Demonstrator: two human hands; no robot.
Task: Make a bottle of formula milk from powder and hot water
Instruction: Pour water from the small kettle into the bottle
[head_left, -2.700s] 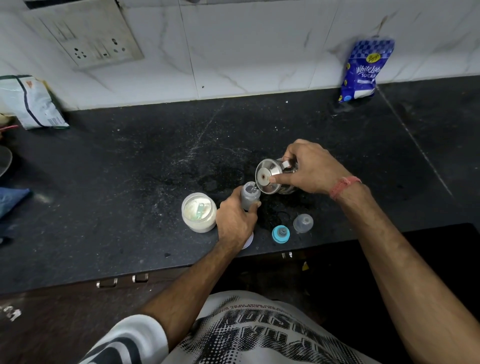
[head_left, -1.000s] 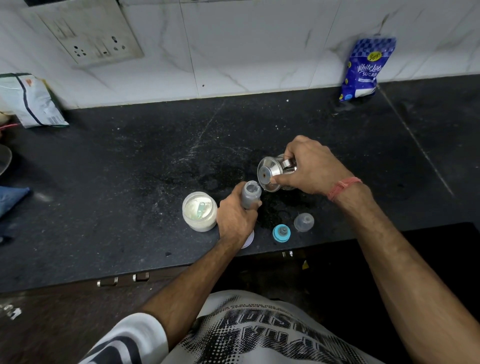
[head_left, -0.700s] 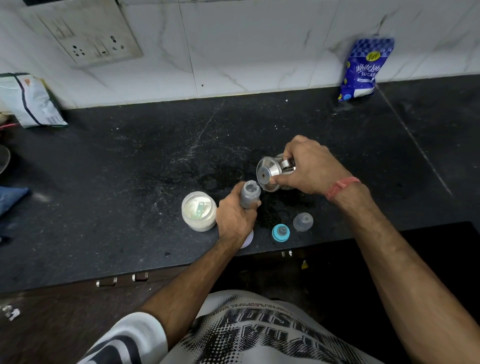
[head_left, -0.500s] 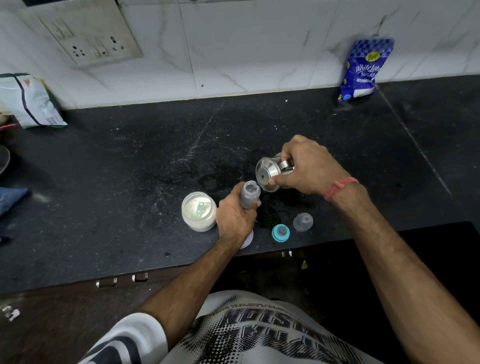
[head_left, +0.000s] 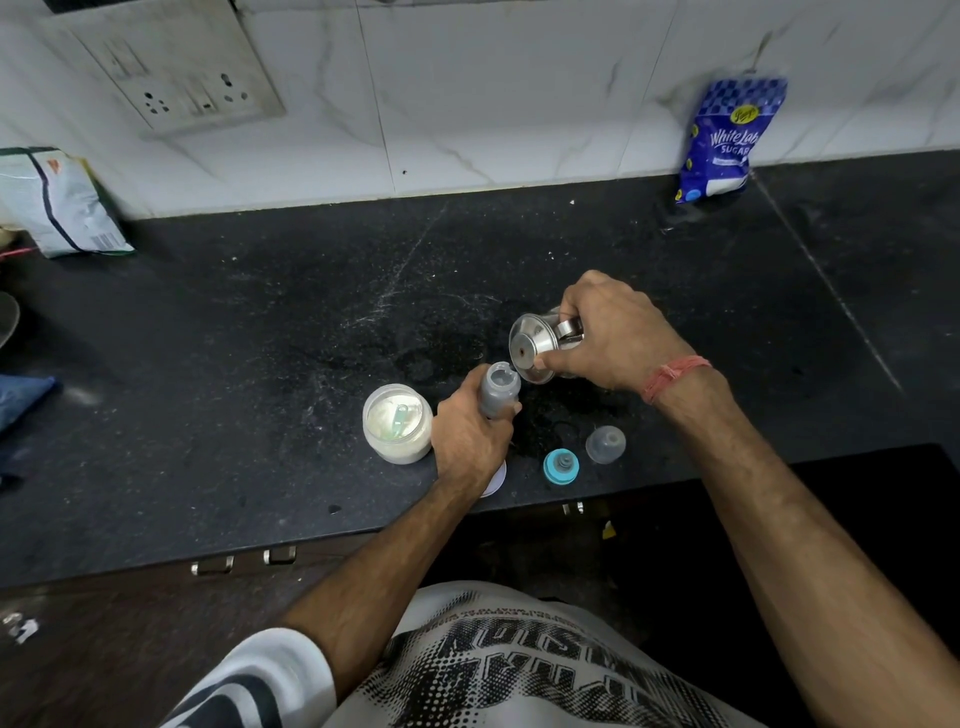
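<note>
Wrapping my left hand (head_left: 470, 441) around the small grey baby bottle (head_left: 498, 391), I have the fingers curled tight on its lower body, so only its neck and open mouth show above my thumb; it stands upright on the black speckled stone counter (head_left: 260, 364). My right hand (head_left: 613, 338) grips the shiny steel cup (head_left: 537, 345), thumb pressed on the side nearer me and fingers folded over the far side. This cup is tipped hard toward the bottle, its open mouth facing left, and its lower rim sits just above and beside the bottle's mouth; I cannot tell whether they touch, nor whether any water is running. A red thread band (head_left: 670, 374) circles my right wrist. Just left of the bottle stands an open, round, clear jar of white powder (head_left: 397, 423) with a pale scoop lying inside. Right of the bottle and nearer me rests the teal screw ring with its teat (head_left: 561, 466), and just beside that a clear domed bottle cap (head_left: 605, 443). A white disc (head_left: 496, 480) peeks out under my left wrist. Far beyond the bottle, against the white marbled wall tiles (head_left: 519, 93), leans a blue sugar bag (head_left: 727, 140) to the right and a white packet (head_left: 57, 202) to the left.
</note>
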